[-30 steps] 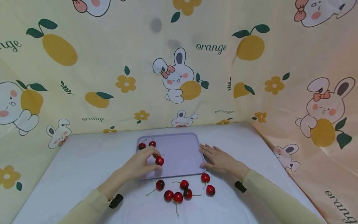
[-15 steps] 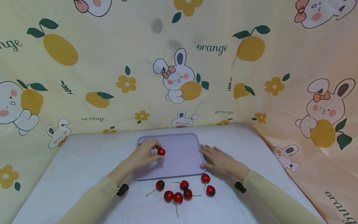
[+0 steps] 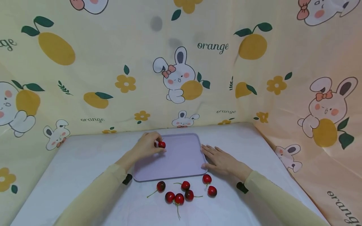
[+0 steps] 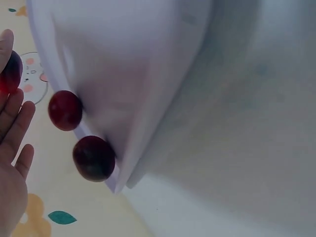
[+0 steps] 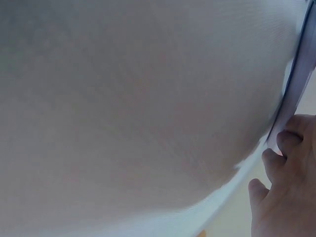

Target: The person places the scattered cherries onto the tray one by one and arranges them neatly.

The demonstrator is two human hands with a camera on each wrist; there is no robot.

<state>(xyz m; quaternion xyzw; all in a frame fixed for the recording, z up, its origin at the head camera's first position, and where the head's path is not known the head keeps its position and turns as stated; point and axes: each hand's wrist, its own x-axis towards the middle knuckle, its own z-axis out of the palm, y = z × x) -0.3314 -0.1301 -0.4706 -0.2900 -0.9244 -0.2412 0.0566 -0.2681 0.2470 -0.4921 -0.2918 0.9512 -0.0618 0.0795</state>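
In the head view, my left hand [image 3: 146, 147] pinches a red cherry [image 3: 161, 144] between thumb and fingertips, over the far left part of the lilac tray [image 3: 181, 161]. At the left edge of the left wrist view that held cherry [image 4: 11, 74] shows in the grip. Two more cherries, one red [image 4: 65, 110] and one dark [image 4: 94, 158], lie in the tray's corner; my left hand mostly hides them from the head camera. Fingers extended, my right hand [image 3: 224, 161] rests at the tray's right rim.
In front of the tray, several stemmed cherries lie on the white tabletop [image 3: 93, 169], among them a dark one [image 3: 161, 186] at the left and a red one [image 3: 212, 191] at the right. A printed cloth [image 3: 135, 47] hangs behind.
My left hand has carried the cherry away from me, from the tray's left middle to its far left part, covering the two cherries there. The right hand has stayed at the rim.
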